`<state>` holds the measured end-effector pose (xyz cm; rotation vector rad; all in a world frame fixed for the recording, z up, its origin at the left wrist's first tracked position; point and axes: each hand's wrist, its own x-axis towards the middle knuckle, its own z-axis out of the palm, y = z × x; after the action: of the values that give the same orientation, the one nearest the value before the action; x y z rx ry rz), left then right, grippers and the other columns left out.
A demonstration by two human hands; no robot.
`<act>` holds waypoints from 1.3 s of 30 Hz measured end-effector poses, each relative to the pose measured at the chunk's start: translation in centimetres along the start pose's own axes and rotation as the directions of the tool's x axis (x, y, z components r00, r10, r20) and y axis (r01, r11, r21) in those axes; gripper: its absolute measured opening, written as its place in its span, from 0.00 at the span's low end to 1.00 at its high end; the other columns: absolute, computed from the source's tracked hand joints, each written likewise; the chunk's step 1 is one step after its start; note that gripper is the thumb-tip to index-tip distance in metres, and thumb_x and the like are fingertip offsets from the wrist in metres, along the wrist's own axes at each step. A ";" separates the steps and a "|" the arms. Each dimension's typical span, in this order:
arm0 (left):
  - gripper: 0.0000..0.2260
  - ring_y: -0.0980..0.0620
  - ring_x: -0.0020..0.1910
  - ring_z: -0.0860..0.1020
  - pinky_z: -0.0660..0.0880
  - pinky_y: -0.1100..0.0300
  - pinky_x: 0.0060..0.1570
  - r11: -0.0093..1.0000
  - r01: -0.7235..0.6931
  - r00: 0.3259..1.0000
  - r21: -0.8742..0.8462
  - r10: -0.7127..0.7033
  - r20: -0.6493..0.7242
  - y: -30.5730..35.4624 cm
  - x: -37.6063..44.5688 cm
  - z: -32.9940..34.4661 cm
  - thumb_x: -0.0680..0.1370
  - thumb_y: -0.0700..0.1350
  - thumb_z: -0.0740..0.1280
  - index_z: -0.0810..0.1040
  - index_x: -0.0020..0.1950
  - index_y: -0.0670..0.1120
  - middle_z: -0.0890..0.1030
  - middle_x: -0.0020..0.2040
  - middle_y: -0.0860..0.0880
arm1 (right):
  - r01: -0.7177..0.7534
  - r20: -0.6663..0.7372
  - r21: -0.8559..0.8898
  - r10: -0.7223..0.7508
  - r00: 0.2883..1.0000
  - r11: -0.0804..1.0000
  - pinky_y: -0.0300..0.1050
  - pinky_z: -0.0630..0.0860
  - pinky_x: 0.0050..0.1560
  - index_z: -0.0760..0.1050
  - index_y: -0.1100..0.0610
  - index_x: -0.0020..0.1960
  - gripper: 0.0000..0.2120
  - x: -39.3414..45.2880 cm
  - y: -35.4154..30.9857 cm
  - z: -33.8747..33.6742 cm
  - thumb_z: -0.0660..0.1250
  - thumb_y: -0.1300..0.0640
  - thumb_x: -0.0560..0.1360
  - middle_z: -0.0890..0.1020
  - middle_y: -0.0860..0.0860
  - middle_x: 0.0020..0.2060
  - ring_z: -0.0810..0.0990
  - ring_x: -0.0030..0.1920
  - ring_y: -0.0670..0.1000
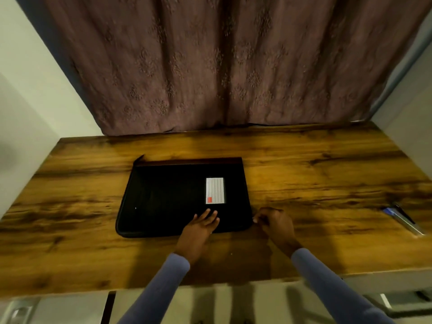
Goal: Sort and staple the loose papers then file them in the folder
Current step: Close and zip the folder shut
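Note:
A black zippered folder (168, 197) lies closed and flat in the middle of the wooden desk (315, 164), with a white lined label (215, 190) on its right half. My left hand (201, 228) rests flat on the folder's near edge, fingers straight. At the folder's near right corner, my right hand (273, 223) has its fingers curled and pinches something small, which looks like the zipper pull (253, 220). No loose papers are in view.
A stapler with a blue part (404, 218) lies near the desk's right edge. A brown patterned curtain (222, 66) hangs behind the desk. Pale walls close in on both sides. The desk's front edge runs just below my forearms.

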<state>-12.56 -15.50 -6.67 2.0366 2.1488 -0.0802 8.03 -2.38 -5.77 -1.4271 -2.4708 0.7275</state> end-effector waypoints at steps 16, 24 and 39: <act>0.22 0.47 0.74 0.60 0.62 0.52 0.69 0.993 -0.009 0.998 0.114 0.002 0.059 7.8 6.1 -0.2 0.81 0.49 0.50 0.63 0.73 0.41 0.62 0.75 0.43 | 0.124 0.087 -0.057 -0.118 0.989 0.991 0.42 0.75 0.44 0.79 0.50 0.51 0.09 5.7 1.5 -1.6 0.65 0.59 0.74 0.84 0.49 0.48 0.81 0.49 0.51; 0.24 0.53 0.49 0.83 0.80 0.59 0.38 0.998 0.000 0.996 0.062 -0.006 0.088 7.0 6.4 0.3 0.69 0.51 0.52 0.84 0.51 0.48 0.85 0.50 0.51 | 0.033 0.039 -0.091 -0.029 0.999 0.995 0.44 0.75 0.44 0.80 0.52 0.48 0.07 14.1 -1.4 -2.7 0.63 0.57 0.75 0.83 0.51 0.47 0.81 0.49 0.55; 0.17 0.58 0.52 0.81 0.80 0.62 0.43 0.998 -0.031 0.997 0.045 0.027 0.077 6.8 6.2 1.0 0.66 0.59 0.65 0.84 0.50 0.56 0.84 0.52 0.56 | -0.062 -0.006 -0.111 0.061 0.998 0.992 0.46 0.75 0.49 0.78 0.57 0.54 0.09 19.6 -3.9 -2.6 0.65 0.59 0.75 0.81 0.55 0.52 0.78 0.54 0.56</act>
<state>-5.95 -9.13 -8.12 2.0547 2.0900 -0.2024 -3.99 13.51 -3.03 -1.5479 -2.5119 0.6077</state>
